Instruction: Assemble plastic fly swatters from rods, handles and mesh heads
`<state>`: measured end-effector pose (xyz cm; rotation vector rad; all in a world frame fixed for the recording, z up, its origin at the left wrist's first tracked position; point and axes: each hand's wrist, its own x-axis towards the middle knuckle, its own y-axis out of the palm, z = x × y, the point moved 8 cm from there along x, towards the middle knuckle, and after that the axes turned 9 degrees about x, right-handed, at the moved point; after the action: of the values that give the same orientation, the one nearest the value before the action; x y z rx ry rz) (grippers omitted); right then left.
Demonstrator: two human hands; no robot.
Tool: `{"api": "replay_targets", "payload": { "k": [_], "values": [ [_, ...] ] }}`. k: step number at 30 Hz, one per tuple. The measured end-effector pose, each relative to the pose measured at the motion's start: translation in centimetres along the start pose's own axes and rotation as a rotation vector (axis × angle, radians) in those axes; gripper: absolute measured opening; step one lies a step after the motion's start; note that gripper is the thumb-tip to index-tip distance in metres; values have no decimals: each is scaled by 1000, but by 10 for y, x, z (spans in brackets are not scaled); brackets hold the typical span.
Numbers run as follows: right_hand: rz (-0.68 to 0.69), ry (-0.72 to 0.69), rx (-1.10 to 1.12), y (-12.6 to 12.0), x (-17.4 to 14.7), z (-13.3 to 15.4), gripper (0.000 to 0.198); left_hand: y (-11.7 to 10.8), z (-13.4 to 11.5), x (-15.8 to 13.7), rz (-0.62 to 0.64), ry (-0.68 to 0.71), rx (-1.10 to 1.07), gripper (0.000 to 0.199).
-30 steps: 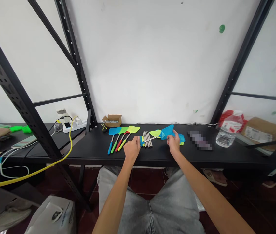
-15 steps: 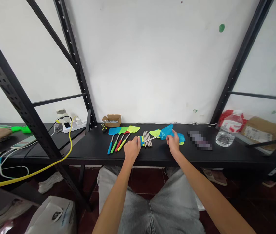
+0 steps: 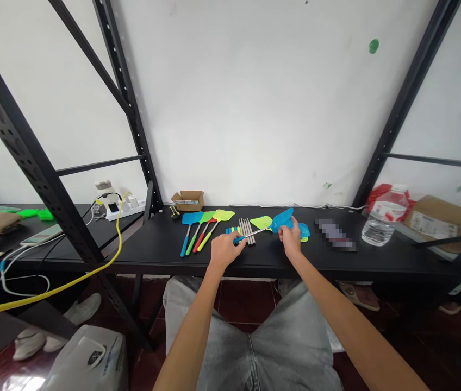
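Observation:
A blue fly swatter (image 3: 282,219) is held across the black table between my two hands. My left hand (image 3: 225,250) is closed round its blue handle end, and my right hand (image 3: 291,237) pinches the edge of its blue head. Under its metal shaft lie several loose metal rods (image 3: 247,228). Short blue and yellow handles (image 3: 232,231) lie just beyond my left hand. A yellow-green swatter head (image 3: 261,222) lies behind the held swatter, and blue heads (image 3: 304,232) are stacked right of my right hand. Several complete fly swatters (image 3: 204,233) lie in a row on the left.
A small open cardboard box (image 3: 188,201) and a yellow-black tool (image 3: 174,212) stand near the wall. To the right are a blurred flat object (image 3: 335,234), a water bottle (image 3: 384,217) and a carton (image 3: 434,220). A yellow cable (image 3: 117,244) hangs at left, near another person's hand (image 3: 4,221).
My left hand has turned and shifted slightly right and down along the handle. The blue swatter stays between both hands, and the loose handles behind show more.

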<state>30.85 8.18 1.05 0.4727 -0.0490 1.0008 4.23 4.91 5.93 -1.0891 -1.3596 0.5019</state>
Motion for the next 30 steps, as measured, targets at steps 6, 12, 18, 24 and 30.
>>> {"api": "replay_targets", "payload": {
  "k": [6, 12, 18, 24, 30],
  "values": [
    [29, -2, 4, 1, -1, 1, 85, 2, 0, 1, 25, 12, 4, 36],
    [39, -1, 4, 1, -1, 0, 84, 2, 0, 1, 27, 20, -2, 36],
    [25, -4, 11, 0, 0, -2, 81, 2, 0, 1, 20, 17, -8, 36],
    [20, -8, 4, -1, 1, -2, 79, 1, 0, 1, 15, 15, -11, 36],
    [21, -4, -3, -1, 0, 0, 77, 1, 0, 0, 34, -1, -9, 36]
  ]
}}
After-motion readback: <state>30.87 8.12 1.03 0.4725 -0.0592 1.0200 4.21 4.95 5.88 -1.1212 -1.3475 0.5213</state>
